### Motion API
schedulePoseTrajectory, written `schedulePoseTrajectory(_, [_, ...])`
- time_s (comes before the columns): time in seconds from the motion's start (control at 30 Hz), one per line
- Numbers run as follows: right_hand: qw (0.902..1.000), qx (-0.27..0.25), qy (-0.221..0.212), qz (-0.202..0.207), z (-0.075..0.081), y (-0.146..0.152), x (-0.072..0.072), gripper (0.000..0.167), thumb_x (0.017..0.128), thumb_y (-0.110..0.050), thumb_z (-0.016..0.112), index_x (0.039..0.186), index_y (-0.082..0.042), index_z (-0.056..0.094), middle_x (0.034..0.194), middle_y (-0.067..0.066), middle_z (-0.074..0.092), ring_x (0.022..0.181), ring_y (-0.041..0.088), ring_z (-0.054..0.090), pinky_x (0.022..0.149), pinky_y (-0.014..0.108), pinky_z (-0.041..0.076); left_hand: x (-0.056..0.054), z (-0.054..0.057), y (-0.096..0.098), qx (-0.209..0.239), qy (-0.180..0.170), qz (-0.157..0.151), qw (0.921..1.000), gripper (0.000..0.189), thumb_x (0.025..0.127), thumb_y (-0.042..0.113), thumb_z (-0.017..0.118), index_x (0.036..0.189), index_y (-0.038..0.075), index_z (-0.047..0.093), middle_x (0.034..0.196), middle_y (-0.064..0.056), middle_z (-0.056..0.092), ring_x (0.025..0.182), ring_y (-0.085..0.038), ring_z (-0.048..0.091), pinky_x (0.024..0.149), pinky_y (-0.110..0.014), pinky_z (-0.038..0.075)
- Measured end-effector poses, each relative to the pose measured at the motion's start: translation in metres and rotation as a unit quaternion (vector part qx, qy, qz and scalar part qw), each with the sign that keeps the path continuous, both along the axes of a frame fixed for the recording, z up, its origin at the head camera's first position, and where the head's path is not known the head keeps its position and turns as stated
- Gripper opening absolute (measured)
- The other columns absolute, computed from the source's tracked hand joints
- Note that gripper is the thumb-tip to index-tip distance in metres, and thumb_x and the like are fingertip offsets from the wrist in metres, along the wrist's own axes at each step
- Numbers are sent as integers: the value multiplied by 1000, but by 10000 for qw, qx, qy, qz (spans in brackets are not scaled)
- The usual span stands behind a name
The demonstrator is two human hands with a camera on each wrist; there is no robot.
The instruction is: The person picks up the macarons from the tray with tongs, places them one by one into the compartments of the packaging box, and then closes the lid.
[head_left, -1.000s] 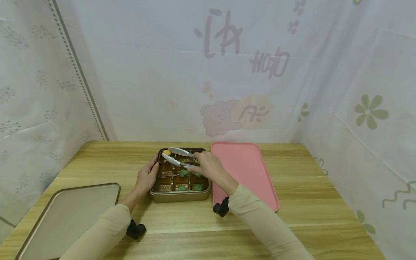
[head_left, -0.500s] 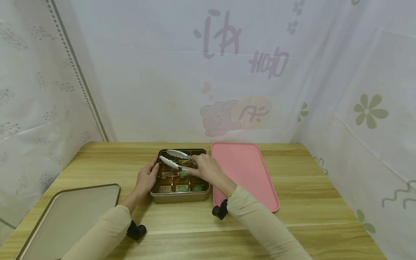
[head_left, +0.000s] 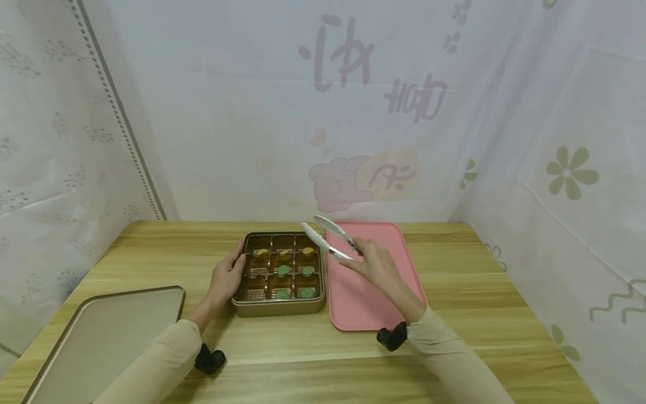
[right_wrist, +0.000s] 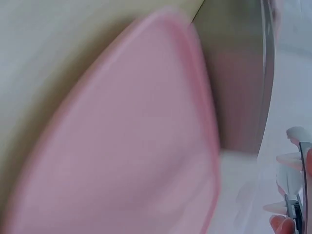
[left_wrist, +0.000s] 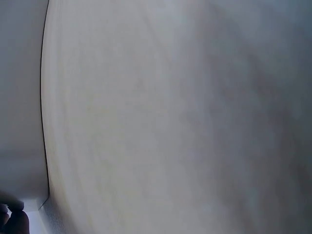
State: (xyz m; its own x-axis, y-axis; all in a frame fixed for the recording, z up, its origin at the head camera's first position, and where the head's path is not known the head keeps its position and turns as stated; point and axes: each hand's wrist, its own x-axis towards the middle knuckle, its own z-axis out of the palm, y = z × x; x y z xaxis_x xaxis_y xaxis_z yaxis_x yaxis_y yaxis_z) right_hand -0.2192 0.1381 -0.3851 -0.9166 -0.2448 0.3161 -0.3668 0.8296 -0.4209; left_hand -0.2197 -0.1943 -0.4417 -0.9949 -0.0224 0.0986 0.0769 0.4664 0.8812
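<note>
My left hand (head_left: 226, 277) grips the left side of a gold metal tin (head_left: 279, 308), its thumb at the rim. Inside the tin, a brown divided insert shows yellow pieces (head_left: 308, 251) in the back row and green pieces (head_left: 308, 270) in the middle and front rows; the left compartments of those two rows show no piece. My right hand (head_left: 378, 266) holds white-tipped metal tongs (head_left: 328, 235) over the pink tray (head_left: 348, 308). The tong tips are spread, with nothing between them. In the right wrist view, the tongs (right_wrist: 291, 180) are partly cut off at the right edge.
The pink tray lies flat just right of the tin. A flat gold tray-like lid (head_left: 116, 331) lies on the wooden table (head_left: 282, 365) at the front left. Printed curtains (head_left: 242, 140) enclose the back and sides.
My right hand has moved the tongs right, out of the tin to above the pink tray. A yellow piece, earlier between the tong tips, is now in the back-left compartment. My left hand stays put.
</note>
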Motion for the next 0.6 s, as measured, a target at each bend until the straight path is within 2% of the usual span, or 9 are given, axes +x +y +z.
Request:
schedulePoseTrajectory(0.2, [9960, -122, 320, -831, -20, 92, 13, 34, 76, -30, 79, 84, -5, 57, 66, 7, 52, 54, 15, 39, 46, 25, 30, 0, 0, 1, -8, 89, -29, 10000, 48, 104, 17, 35, 148, 3, 26, 152, -14, 26, 140, -34, 25, 115, -45, 24])
schedulePoseTrajectory(0.37, [9882, 7, 118, -1527, -33, 164, 34, 35, 79, -28, 76, 86, 0, 56, 60, 3, 42, 53, 15, 37, 45, 26, 27, 1, 1, 1, -48, 47, -40, 10000, 48, 104, 18, 34, 148, 3, 25, 152, -14, 26, 140, -34, 25, 115, -45, 24])
schedulePoseTrajectory(0.5, [9842, 27, -268, -1752, -37, 203, 53, 36, 85, -29, 70, 88, 2, 53, 60, 1, 36, 53, 15, 35, 45, 26, 27, 2, 1, 0, -73, 68, -23, 9999, 48, 104, 20, 34, 149, 4, 25, 152, -13, 26, 140, -34, 25, 114, -46, 24])
schedulePoseTrajectory(0.6, [9818, 161, -365, -1855, -40, 223, 64, 37, 87, -33, 68, 82, 0, 50, 60, 1, 36, 52, 14, 35, 45, 25, 27, 2, 2, 0, -58, 88, -53, 9999, 49, 104, 20, 34, 149, 3, 25, 152, -13, 25, 140, -34, 25, 114, -46, 24])
